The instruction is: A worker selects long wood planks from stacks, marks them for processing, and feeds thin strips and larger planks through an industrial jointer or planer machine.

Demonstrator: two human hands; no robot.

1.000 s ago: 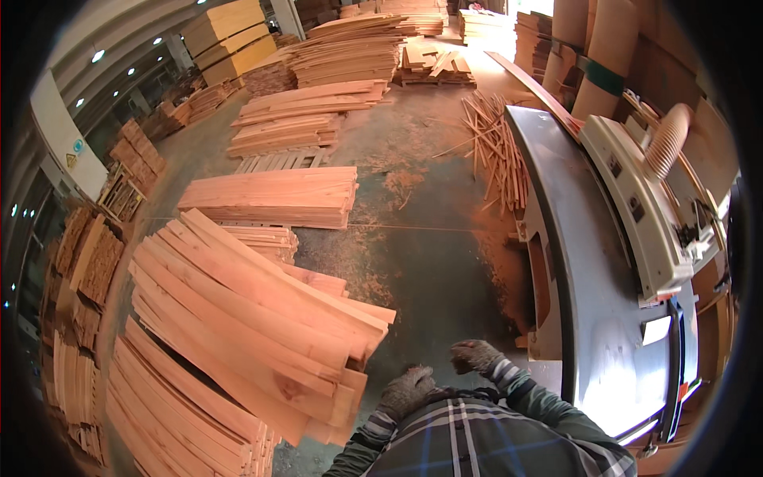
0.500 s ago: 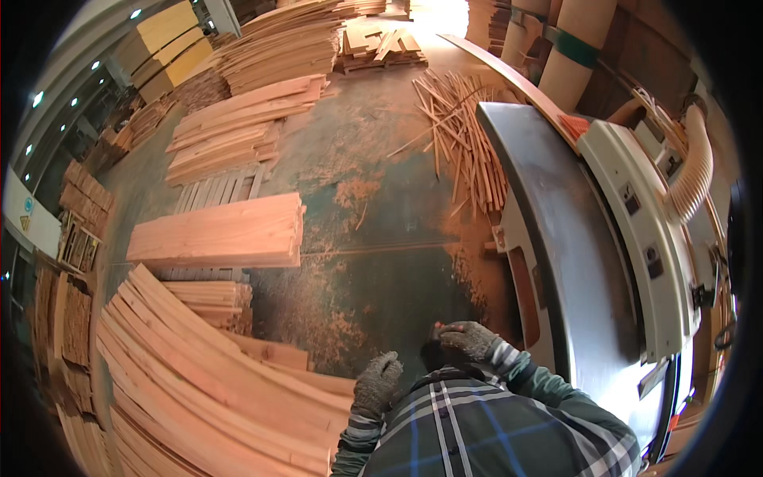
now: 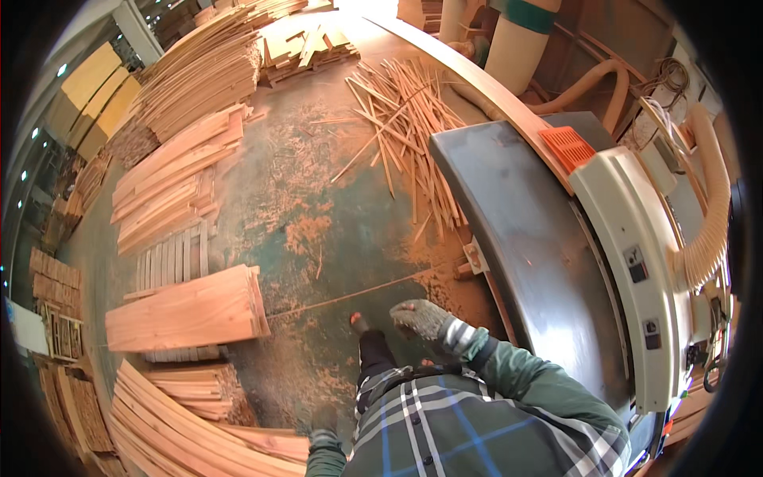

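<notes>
OK, machine table (image 3: 524,230) = my ref pt. Its long left edge curves away from me, w/ a lane of greenish floor (image 3: 346,207) btwn it & the plank stack (image 3: 187,310) well to its left. Sawdust (image 3: 310,230) is scattered over that lane, & a thin seam crosses toward the table's side. My rt hand (image 3: 421,319), gloved, is just left of the table's near part, above the floor & apart from the edge; fingers loosely curled, can't tell if they close on anything. My L hand (image 3: 324,417) is low & dim, farther left of table, near the close plank pile (image 3: 175,429); can't tell its finger state. One shoe (image 3: 359,322) of mine pokes into the lane, left of table.

In the way: heap of thin wood strips (image 3: 413,143) off the table's far left corner, spilling into the lane. Long board (image 3: 453,60) runs from beyond table's far end down its rt side, orange grille (image 3: 567,148) nr its close end. Cream housing (image 3: 628,270) w/ ribbed hose (image 3: 706,199) lines table's rt edge. Offcuts (image 3: 306,48) sit past its far end, to the left.
</notes>
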